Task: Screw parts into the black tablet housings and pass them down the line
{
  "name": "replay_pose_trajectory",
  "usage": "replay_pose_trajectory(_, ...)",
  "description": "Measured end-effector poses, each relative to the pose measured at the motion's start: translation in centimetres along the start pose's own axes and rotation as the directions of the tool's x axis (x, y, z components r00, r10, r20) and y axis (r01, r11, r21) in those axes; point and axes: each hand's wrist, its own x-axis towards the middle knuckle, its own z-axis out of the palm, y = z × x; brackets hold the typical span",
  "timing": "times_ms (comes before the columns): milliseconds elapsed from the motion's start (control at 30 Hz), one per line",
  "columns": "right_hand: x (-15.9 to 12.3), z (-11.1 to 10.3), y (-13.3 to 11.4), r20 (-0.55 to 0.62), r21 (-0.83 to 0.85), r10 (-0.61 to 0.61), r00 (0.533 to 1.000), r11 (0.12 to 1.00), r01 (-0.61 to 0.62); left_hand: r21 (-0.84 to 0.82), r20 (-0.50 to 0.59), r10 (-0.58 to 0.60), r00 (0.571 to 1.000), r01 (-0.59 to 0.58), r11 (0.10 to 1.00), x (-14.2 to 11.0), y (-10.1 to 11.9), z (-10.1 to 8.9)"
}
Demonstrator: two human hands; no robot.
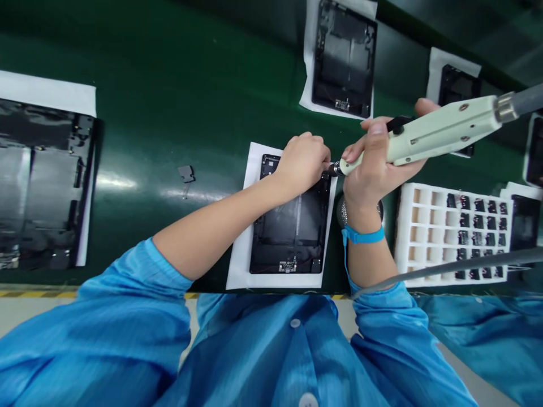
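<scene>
My right hand (373, 161) is wrapped round a pale green electric screwdriver (445, 129), which lies tilted, its cable end up to the right. Its dark bit end (333, 169) points at the upper right corner of an open tablet housing (292, 226). My left hand (302, 161) is curled over the upper part of that housing, fingertips closed right beside the bit; what they pinch, if anything, is hidden. The black housing lies on a white sheet (238, 265), with a small circuit board (288, 266) at its near edge. A blue wrist strap (363, 236) circles my right wrist.
A white foam tray (418, 271) with small black parts stands at right. Further tablet housings lie at left (46, 186) and back (344, 59). A small dark part (186, 173) rests on the green bench. A grey cable (449, 268) crosses my right forearm. Another person's blue sleeve (487, 333) shows lower right.
</scene>
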Motion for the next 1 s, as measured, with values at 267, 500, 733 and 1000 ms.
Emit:
replay_pose_trajectory(267,0.3,0.2,-0.8,0.0,-0.088,-0.121,0.993,0.989,0.121,-0.043,-0.024,0.019,1.0,-0.02,0.999,0.0,-0.1,0.2)
replay_pose_trajectory(500,0.1,2.3,-1.7,-0.143,0.001,-0.185,0.972,0.982,0.187,-0.028,0.005,0.003,1.0,-0.003,1.0,0.6,-0.1,0.6)
replay_pose_trajectory(733,0.7,-2.0,-2.7,-0.268,0.193,-0.116,0.956,0.966,0.171,-0.155,-0.093,0.075,0.993,-0.089,0.984,-5.2,-0.4,-6.1)
replay_pose_trajectory(1000,-0.8,-9.0,-1.8,-0.416,0.104,-0.064,0.907,0.988,0.117,-0.481,0.314,-0.679,0.664,0.728,0.489,-20.3,-2.5,-12.2)
